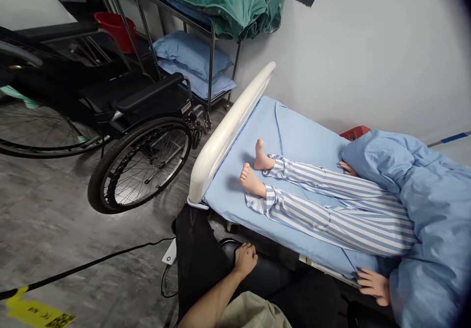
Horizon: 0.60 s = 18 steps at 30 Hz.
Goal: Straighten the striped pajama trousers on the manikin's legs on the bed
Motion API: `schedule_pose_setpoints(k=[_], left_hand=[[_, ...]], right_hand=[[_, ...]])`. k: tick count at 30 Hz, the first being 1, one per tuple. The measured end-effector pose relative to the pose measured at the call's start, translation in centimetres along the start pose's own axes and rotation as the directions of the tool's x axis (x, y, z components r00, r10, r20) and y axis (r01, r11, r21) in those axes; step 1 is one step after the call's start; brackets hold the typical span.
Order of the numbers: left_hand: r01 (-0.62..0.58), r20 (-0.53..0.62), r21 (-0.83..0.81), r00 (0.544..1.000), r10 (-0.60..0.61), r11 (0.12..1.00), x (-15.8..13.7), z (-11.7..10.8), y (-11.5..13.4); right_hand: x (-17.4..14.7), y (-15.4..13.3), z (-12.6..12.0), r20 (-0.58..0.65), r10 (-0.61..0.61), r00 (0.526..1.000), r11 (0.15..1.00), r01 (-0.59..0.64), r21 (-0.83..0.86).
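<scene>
My left hand [246,260] rests in front of me against something black, close to the near side of the bed, its fingers curled in loosely and no object showing in them. My right hand is out of view. On the bed's light blue sheet [235,190] lies a mannequin-like figure in blue-and-white striped trousers [331,215], its bare feet [253,181] toward the white footboard [224,137]. A bunched blue quilt [434,205] covers its upper body. One of the figure's hands [373,286] sticks out past the bed's near edge.
A black wheelchair [147,102] stands left of the footboard. Behind it are a red bucket [117,31] and a metal rack holding blue pillows [193,56] and green bedding [235,4]. A black cable [103,262] with a yellow tag [37,313] crosses the lower left.
</scene>
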<state>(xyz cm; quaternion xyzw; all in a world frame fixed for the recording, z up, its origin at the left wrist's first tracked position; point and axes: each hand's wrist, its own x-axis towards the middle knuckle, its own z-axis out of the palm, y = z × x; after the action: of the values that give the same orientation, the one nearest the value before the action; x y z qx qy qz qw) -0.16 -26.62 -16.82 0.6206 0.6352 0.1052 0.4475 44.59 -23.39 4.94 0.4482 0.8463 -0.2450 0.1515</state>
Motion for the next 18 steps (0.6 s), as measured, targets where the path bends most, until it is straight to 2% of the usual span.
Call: schedule_pose_setpoints(k=[2, 6, 10, 18], left_hand=[[0.001, 0.011, -0.004, 1.0, -0.001, 1.0, 0.0, 0.0, -0.1], [-0.003, 0.035, 0.013, 0.999, 0.002, 1.0, 0.2, 0.3, -0.2], [-0.058, 0.051, 0.062, 0.997, 0.054, 0.996, 0.3, 0.5, -0.1], [-0.071, 0.092, 0.114, 0.994, 0.061, 0.991, 0.8, 0.1, 0.4]], right_hand=[[-0.2, -0.7, -0.2, 0.008, -0.013, 1.0, 1.0, 0.013, -0.007], [-0.2, -1.3, -0.5, -0.02, 0.044, 0.999, 0.998, -0.043, 0.041], [-0.4, -1.2, -0.4, -0.016, 0.012, 1.0, 0.999, -0.011, 0.044], [-0.3, 2.1, 1.0, -0.048, -0.029, 0.998, 0.997, 0.032, 0.077]])
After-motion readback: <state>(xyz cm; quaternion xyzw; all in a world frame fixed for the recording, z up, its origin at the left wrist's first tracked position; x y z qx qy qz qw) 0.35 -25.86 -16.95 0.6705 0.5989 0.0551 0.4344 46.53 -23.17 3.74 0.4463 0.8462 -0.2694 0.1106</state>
